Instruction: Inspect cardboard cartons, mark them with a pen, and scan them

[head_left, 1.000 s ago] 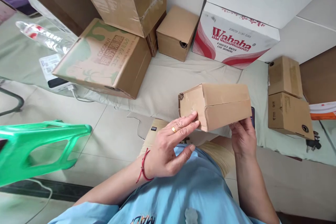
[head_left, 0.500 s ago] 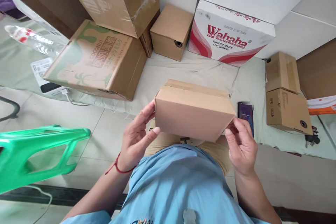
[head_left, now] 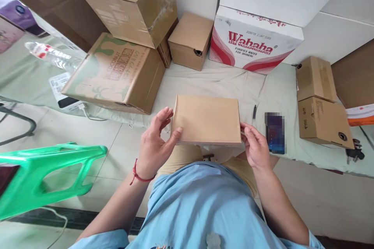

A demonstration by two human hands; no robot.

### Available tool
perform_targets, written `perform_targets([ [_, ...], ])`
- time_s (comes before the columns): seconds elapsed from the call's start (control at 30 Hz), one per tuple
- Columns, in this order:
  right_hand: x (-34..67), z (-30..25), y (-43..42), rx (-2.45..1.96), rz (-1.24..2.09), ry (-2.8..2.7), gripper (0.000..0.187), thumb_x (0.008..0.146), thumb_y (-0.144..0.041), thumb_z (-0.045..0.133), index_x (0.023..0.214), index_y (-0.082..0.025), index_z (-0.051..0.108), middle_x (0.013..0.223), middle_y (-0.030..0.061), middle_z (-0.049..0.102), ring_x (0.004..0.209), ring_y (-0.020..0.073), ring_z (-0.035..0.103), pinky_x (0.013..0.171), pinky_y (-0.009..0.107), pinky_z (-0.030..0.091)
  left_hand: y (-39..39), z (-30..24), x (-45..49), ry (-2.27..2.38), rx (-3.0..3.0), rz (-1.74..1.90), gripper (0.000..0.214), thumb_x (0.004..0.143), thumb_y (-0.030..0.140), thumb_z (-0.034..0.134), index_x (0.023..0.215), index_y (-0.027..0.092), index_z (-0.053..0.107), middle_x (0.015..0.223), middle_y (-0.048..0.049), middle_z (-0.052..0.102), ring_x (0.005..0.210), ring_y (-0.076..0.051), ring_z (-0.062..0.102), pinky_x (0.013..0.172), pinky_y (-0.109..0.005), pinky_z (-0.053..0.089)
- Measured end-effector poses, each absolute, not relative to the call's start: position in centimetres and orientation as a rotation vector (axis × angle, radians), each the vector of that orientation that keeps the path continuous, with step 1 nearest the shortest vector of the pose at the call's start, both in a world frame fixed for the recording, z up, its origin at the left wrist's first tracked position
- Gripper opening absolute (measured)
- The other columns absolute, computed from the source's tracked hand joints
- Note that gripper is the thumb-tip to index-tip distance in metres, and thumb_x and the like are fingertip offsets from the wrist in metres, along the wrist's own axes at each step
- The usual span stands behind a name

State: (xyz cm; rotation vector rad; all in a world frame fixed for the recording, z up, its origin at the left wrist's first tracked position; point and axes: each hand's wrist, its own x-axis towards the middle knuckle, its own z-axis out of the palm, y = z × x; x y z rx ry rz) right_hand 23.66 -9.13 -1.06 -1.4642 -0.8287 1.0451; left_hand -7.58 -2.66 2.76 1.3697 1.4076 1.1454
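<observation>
A plain brown cardboard box (head_left: 208,118) is in front of me, its broad face up, at the near edge of the cloth-covered surface. My left hand (head_left: 159,144) is at its left end, thumb on the near left corner and fingers along the side. At the right end, my right hand (head_left: 255,144) has its fingertips against the near corner. The two hands hold the box between them. I cannot tell whether its underside rests on the cloth. A dark pen-like thing (head_left: 254,112) and a phone (head_left: 275,133) lie to the right.
A coconut carton (head_left: 117,74) bears a larger carton (head_left: 125,7) at left. Behind stand a small brown box (head_left: 189,42) and a white Wahaha carton (head_left: 254,42). Two small boxes (head_left: 324,120) are at right. A green stool (head_left: 58,179) stands on the floor at left.
The cardboard box has turned from a tilted pose, with one side towards me, to lying nearly level. The right hand has shifted left with it, and the pen-like thing now shows.
</observation>
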Motion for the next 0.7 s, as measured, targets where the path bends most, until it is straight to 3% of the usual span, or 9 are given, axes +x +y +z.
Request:
perform_targets([
  [0.13, 23.6, -1.9, -12.9, -1.459, 0.943, -1.106, 0.046, 0.105, -0.057, 0.069, 0.139, -0.027, 0.079, 0.151, 0.0121, 0.073, 0.144, 0.0318, 0.068, 0.116, 0.05, 0.06, -5.1, 2.6, -8.2, 1.473, 1.176, 1.118, 0.056, 0.093, 0.059, 0.085, 0.132, 0.019, 0.079, 0.13, -0.0159, 0.082, 0.119, -0.032, 0.08, 0.11, -0.041, 0.063],
  [0.23, 23.4, -3.0, -14.6, -1.475, 0.928, -1.157, 0.058, 0.101, -0.053, 0.075, 0.154, -0.029, 0.069, 0.157, 0.0123, 0.069, 0.145, 0.0307, 0.067, 0.116, 0.047, 0.06, -7.1, 4.0, -7.6, 1.356, 1.27, 1.093, 0.053, 0.094, 0.048, 0.085, 0.142, 0.025, 0.078, 0.14, -0.0124, 0.08, 0.13, -0.034, 0.077, 0.114, -0.042, 0.062],
  [0.33, 23.4, -4.1, -14.8, -1.49, 0.919, -1.011, 0.056, 0.103, -0.052, 0.072, 0.153, -0.028, 0.068, 0.138, 0.0118, 0.078, 0.129, 0.0287, 0.075, 0.11, 0.045, 0.061, -8.1, 6.1, -6.0, 1.205, 1.548, 1.158, 0.052, 0.098, 0.029, 0.081, 0.149, 0.033, 0.074, 0.152, -0.0064, 0.074, 0.14, -0.033, 0.072, 0.121, -0.044, 0.058],
  [0.43, 23.8, -4.4, -14.3, -1.495, 0.88, -0.911, 0.048, 0.103, -0.053, 0.072, 0.142, -0.025, 0.073, 0.121, 0.0098, 0.082, 0.119, 0.028, 0.076, 0.109, 0.045, 0.06, -8.1, 7.5, -4.3, 1.163, 1.714, 1.212, 0.05, 0.1, 0.02, 0.077, 0.147, 0.036, 0.075, 0.148, -0.004, 0.077, 0.135, -0.03, 0.076, 0.115, -0.041, 0.062],
  [0.57, 24.6, -3.6, -14.3, -1.566, 0.754, -0.938, 0.042, 0.102, -0.05, 0.074, 0.135, -0.024, 0.076, 0.122, 0.0104, 0.08, 0.114, 0.0267, 0.076, 0.106, 0.044, 0.061, -7.5, 6.9, -3.4, 1.332, 1.611, 1.133, 0.03, 0.101, 0.034, 0.078, 0.131, 0.029, 0.083, 0.134, -0.0066, 0.083, 0.121, -0.031, 0.082, 0.106, -0.04, 0.066],
  [0.7, 24.9, -1.6, -14.4, -1.621, 0.53, -1.118, 0.043, 0.103, -0.044, 0.074, 0.142, -0.025, 0.074, 0.144, 0.0138, 0.072, 0.131, 0.0301, 0.072, 0.11, 0.048, 0.062, -6.9, 5.5, -3.5, 1.416, 1.242, 1.05, 0.04, 0.092, 0.056, 0.087, 0.114, 0.023, 0.084, 0.111, -0.0089, 0.087, 0.102, -0.029, 0.084, 0.097, -0.039, 0.068],
])
